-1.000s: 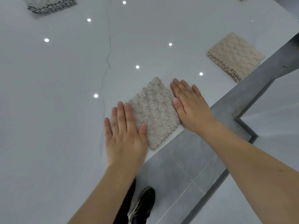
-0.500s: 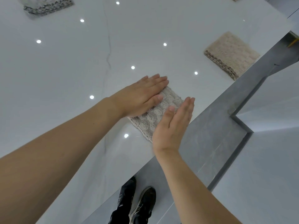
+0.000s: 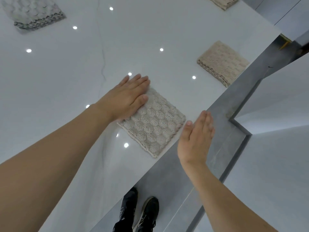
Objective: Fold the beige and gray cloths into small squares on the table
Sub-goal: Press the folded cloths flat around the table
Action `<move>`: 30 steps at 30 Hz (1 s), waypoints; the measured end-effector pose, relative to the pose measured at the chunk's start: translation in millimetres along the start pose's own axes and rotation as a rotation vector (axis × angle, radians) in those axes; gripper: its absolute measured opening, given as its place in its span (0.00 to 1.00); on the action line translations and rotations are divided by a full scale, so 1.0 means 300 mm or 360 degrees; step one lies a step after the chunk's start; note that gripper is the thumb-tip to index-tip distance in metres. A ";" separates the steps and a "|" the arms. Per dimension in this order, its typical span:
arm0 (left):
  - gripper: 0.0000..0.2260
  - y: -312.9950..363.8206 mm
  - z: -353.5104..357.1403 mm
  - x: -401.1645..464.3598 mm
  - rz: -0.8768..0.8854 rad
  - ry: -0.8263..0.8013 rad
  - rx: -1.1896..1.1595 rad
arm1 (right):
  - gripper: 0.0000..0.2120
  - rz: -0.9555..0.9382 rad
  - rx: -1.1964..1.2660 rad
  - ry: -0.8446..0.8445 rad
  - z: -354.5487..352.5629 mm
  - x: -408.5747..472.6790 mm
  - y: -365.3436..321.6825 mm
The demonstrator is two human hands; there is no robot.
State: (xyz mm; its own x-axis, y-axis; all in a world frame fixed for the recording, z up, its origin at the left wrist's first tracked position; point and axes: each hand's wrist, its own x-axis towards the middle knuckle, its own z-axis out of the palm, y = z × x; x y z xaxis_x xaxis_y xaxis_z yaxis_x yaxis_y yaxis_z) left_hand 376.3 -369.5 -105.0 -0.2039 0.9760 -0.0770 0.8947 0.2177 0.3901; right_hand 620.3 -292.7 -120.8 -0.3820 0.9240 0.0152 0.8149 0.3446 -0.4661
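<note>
A folded light gray textured cloth (image 3: 155,124) lies as a small square at the near edge of the white table (image 3: 66,77). My left hand (image 3: 128,97) rests flat on its far left corner, fingers straight and together. Held edge-on just off the cloth's right corner is my right hand (image 3: 197,136), over the table edge, holding nothing; whether it touches the cloth I cannot tell. A folded beige cloth (image 3: 222,62) sits farther right near the edge. Another folded beige cloth (image 3: 224,2) shows at the top, and a folded gray cloth (image 3: 33,12) lies at the far left.
The glossy table shows several bright light reflections and a thin dark vein (image 3: 102,61). Its edge runs diagonally from bottom left to upper right. Below it are gray floor tiles (image 3: 209,131) and my two dark shoes (image 3: 138,213).
My left hand slid from the cloth's middle toward its far left corner, uncovering most of the cloth. My right hand drew slightly away to the right of the cloth's edge.
</note>
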 end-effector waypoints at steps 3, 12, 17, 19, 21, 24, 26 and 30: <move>0.27 0.097 -0.019 0.115 0.0109 0.0066 -0.0001 | 0.28 0.0028 0.0161 0.0051 -0.075 0.101 0.032; 0.26 0.280 0.004 0.412 0.0152 0.0088 -0.0170 | 0.29 0.0027 0.0542 0.0118 -0.157 0.391 0.135; 0.26 0.337 0.013 0.560 0.0130 0.0098 -0.0270 | 0.29 0.0060 0.0664 0.0154 -0.184 0.542 0.182; 0.27 0.336 0.010 0.620 0.0122 0.0082 -0.0334 | 0.28 0.0108 0.0702 0.0138 -0.184 0.599 0.193; 0.27 0.332 0.009 0.686 0.0103 0.0073 -0.0437 | 0.27 0.0141 0.0744 0.0125 -0.182 0.658 0.200; 0.26 0.325 0.008 0.794 0.0063 0.0024 -0.0648 | 0.27 0.0143 0.0813 0.0184 -0.178 0.747 0.199; 0.26 0.325 0.008 0.857 0.0063 0.0004 -0.0771 | 0.26 0.0115 0.0866 0.0244 -0.171 0.802 0.194; 0.26 0.342 0.010 0.961 0.0110 0.0014 -0.0972 | 0.26 0.0104 0.0908 0.0247 -0.139 0.890 0.192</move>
State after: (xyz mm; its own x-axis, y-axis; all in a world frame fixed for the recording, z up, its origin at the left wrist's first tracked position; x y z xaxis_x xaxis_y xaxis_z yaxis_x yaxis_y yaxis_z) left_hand 410.5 -65.8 -89.8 -0.1589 0.9869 -0.0264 0.5171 0.1060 0.8493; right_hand 583.4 -19.1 -106.6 -0.2356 0.9686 0.0796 0.4550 0.1823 -0.8716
